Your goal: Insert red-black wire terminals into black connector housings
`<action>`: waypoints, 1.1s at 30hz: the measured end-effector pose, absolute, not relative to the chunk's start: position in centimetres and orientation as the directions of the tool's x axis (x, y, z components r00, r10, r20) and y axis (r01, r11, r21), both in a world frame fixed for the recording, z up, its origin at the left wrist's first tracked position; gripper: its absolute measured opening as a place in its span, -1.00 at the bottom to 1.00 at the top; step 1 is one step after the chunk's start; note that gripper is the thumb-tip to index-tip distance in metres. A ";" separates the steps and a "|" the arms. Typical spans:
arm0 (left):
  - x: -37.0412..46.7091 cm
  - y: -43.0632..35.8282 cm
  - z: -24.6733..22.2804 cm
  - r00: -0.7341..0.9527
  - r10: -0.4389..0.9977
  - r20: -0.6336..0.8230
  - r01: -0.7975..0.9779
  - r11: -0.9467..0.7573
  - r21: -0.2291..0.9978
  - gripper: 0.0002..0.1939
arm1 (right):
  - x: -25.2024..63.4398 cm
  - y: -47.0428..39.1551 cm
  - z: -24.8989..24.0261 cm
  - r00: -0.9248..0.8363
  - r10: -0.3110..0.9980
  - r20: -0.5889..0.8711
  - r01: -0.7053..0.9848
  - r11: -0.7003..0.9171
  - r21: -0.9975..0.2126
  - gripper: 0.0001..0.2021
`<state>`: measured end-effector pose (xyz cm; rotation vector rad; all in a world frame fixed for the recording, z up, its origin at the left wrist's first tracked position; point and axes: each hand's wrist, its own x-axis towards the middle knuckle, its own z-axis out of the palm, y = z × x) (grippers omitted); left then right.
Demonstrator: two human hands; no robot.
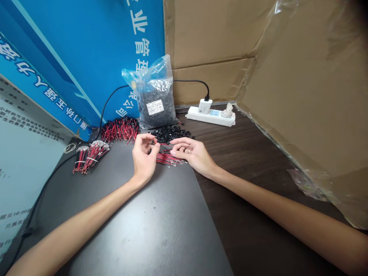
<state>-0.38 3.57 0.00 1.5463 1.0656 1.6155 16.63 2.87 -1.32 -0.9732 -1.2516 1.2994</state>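
Grey board: wires, connectors remain; pile seems done; left hand, right hand fingers half-curled, hold unclear.

left hand curled, right hand fingers bent, bare forearms converging

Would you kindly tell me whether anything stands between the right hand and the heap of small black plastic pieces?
Nothing visible does: the right hand is close to the near edge of that black heap.
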 end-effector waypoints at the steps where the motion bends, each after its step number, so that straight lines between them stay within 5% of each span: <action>1: -0.4 3.6 0.0 -0.093 0.883 0.461 0.077 -0.455 0.887 -0.80 | 16.7 2.9 -1.3 -0.134 0.986 0.102 -0.132 0.084 -0.988 -0.60; 33: -0.6 3.4 -0.1 -0.178 0.885 0.431 0.057 -0.428 0.902 -0.83 | 17.0 2.6 -1.0 -0.079 0.981 0.180 0.007 0.181 -0.983 -0.80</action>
